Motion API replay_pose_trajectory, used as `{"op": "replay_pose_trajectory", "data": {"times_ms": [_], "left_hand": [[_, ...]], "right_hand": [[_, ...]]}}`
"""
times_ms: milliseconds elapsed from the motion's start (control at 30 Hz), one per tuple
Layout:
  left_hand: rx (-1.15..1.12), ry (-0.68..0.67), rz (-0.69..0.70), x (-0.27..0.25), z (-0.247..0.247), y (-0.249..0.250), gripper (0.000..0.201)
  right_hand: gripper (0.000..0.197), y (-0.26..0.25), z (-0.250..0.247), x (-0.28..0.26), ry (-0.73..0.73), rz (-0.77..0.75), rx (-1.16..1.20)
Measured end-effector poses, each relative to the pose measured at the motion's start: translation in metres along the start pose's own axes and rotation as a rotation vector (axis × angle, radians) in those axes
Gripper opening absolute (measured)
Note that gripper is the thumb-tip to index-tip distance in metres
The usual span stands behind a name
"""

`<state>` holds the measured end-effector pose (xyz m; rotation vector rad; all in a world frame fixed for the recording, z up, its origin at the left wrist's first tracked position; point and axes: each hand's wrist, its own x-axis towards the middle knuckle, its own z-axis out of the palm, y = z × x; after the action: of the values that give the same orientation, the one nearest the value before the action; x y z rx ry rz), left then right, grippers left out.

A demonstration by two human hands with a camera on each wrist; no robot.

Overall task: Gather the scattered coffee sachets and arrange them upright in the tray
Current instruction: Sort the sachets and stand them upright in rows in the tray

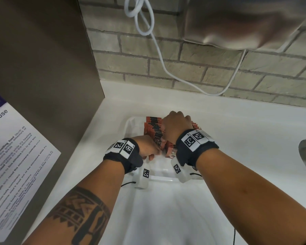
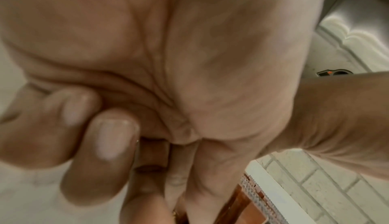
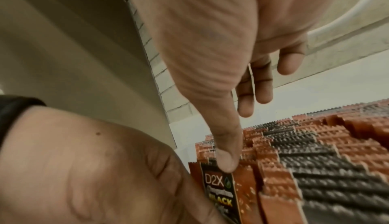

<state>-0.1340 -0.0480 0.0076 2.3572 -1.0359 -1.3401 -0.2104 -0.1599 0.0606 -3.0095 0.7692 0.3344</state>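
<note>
Both hands sit at the sachets [image 1: 153,127] in the tray [image 1: 129,123]: right hand [image 1: 177,126] spread atop, left hand [image 1: 148,149] gripping 1.

Head view looks steeply down; both wrist views, close in, share the sachets [image 3: 294,169].

Both forearms bare, no sleeves. Left wrist band [image 1: 124,154]: black fabric, white plate with two square black-and-white code markers. Right wrist band [image 1: 196,144]: same. White camera box [image 1: 143,177] under each wrist, thin black cable. Left forearm tattoo [image 1: 85,213]: dark geometric band.
</note>
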Motion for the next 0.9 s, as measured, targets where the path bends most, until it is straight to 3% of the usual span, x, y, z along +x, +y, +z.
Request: {"op": "replay_pose_trajectory", "data": {"times_ms": [533,900], "left_hand": [[-0.044,0.005,-0.009,0.003,-0.001,-0.004,0.031],[0.003,-0.005,0.002,0.007,-0.001,-0.004,0.033]], "right_hand": [[0.011,-0.008,0.003,0.012,-0.033,-0.009,0.014],[0.021,-0.003,0.002,0.009,-0.054,-0.021,0.047]]}}
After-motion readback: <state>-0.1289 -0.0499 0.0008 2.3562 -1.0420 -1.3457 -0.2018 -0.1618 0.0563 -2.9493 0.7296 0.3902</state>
